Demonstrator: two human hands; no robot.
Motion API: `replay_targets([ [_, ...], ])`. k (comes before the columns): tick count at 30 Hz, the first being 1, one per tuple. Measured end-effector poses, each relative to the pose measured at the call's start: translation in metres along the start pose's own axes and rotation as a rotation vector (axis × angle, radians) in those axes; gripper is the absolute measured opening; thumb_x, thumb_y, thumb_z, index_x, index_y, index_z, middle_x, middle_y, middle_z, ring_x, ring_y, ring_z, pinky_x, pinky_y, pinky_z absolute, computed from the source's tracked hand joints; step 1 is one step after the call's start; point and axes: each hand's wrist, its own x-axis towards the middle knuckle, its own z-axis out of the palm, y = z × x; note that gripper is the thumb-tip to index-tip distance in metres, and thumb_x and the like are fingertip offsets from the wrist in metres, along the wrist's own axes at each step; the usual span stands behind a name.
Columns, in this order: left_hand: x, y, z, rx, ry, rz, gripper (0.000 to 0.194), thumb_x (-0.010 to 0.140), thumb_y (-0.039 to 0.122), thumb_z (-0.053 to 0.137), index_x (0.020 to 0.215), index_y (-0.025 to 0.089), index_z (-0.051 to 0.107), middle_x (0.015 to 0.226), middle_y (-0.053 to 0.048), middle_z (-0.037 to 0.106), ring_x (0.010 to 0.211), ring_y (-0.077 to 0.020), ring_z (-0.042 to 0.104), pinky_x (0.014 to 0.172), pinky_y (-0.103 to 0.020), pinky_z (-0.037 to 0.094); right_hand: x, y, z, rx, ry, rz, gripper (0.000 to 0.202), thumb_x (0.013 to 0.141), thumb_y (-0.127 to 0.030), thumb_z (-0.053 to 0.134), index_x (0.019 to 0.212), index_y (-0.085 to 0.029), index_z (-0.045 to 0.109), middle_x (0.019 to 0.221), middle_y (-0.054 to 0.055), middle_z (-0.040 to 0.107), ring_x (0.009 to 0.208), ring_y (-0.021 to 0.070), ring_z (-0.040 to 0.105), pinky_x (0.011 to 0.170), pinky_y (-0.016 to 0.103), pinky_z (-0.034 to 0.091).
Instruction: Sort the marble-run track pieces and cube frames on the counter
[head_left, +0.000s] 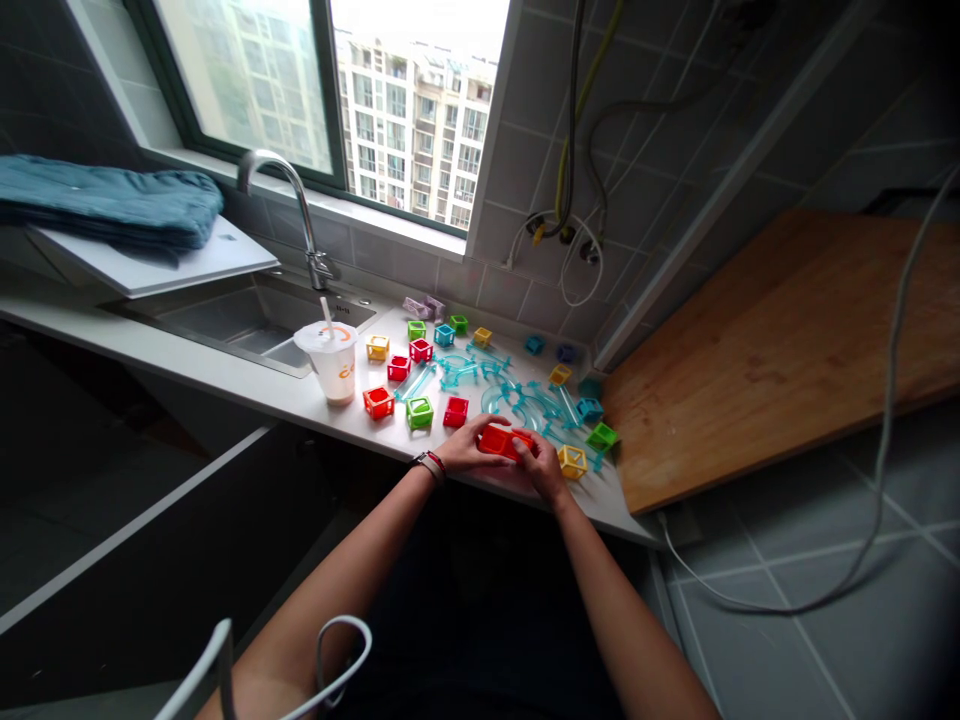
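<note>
The red piece (495,441) shows me glossy, open-framed sides, its long side running left to right. I see it between the left hand (469,446) and right hand (541,468), at the counter's (375,436) front edge; fingers hide its right end.

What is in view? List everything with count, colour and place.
Counter: one, white, mid-view
Red/orange-red cubes: four, counter's left half
Green cubes: four, scattered there
Yellow cubes: four, scattered
Blue/teal cubes: about five, back and right
Purple pieces: count unclear, back
Connector pieces: many, light blue, among cubes
Cup with straw: one, whitish, near sink
Sink: one, steel, left
Faucet: one, silver, behind sink
White board: one, over sink
Cloth: blue, atop it, count unclear
Window: one, dark-framed, behind
Wooden board: one, brown, right
Cables: several, mixed colours, right and bottom
Held red piece: count unclear, between hands
Left hand, right hand: one each, counter's front
</note>
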Motion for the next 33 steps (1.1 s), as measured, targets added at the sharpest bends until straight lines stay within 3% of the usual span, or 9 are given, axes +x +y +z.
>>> replay_targets([
  [6, 0.0009, -0.0018, 0.0011, -0.019, -0.044, -0.008, 0.060, 0.065, 0.035, 0.093, 0.117, 0.017, 0.069, 0.106, -0.009, 0.072, 0.097, -0.0248, 0.070, 0.082, -0.032, 0.057, 0.0016, 0.0018, -0.0025, 0.005, 0.010, 0.018, 0.052, 0.091, -0.064, 0.054, 0.102, -0.018, 0.076, 0.091, 0.009, 0.077, 0.083, 0.0288, 0.071, 0.072, 0.037, 0.057],
  [13, 0.0004, -0.0039, 0.0027, -0.057, -0.023, -0.024, 0.056, 0.066, 0.028, 0.090, 0.116, 0.016, 0.068, 0.105, -0.008, 0.073, 0.096, -0.0255, 0.072, 0.082, -0.033, 0.057, 0.0014, -0.0002, -0.0029, -0.002, -0.020, 0.039, 0.056, 0.091, -0.071, 0.050, 0.082, -0.020, 0.072, 0.062, 0.002, 0.063, 0.056, 0.0208, 0.057, 0.053, 0.031, 0.047],
  [17, 0.0000, -0.0062, 0.0021, -0.077, -0.006, -0.036, 0.056, 0.065, 0.024, 0.089, 0.117, 0.016, 0.068, 0.105, -0.008, 0.074, 0.097, -0.0254, 0.071, 0.085, -0.034, 0.058, -0.0001, -0.0042, -0.0033, 0.017, -0.044, 0.047, 0.061, 0.090, -0.075, 0.049, 0.085, -0.019, 0.071, 0.067, 0.004, 0.066, 0.060, 0.0213, 0.060, 0.052, 0.029, 0.047],
  [24, -0.0004, -0.0074, 0.0021, -0.126, 0.020, -0.061, 0.058, 0.068, 0.028, 0.089, 0.118, 0.014, 0.065, 0.100, -0.008, 0.073, 0.092, -0.0234, 0.072, 0.080, -0.033, 0.058, -0.0043, -0.0055, -0.0026, 0.073, -0.097, 0.079, 0.073, 0.091, -0.080, 0.042, 0.120, -0.017, 0.067, 0.066, 0.002, 0.068, 0.045, 0.0158, 0.056, 0.042, 0.025, 0.043],
  [33, -0.0004, -0.0092, 0.0028, -0.154, 0.046, -0.056, 0.054, 0.069, 0.028, 0.089, 0.116, 0.014, 0.066, 0.100, -0.009, 0.074, 0.092, -0.0235, 0.072, 0.080, -0.033, 0.058, -0.0041, -0.0075, -0.0021, 0.095, -0.121, 0.078, 0.067, 0.087, -0.078, 0.055, 0.120, -0.020, 0.063, 0.086, 0.006, 0.074, 0.055, 0.0180, 0.067, 0.043, 0.024, 0.048],
])
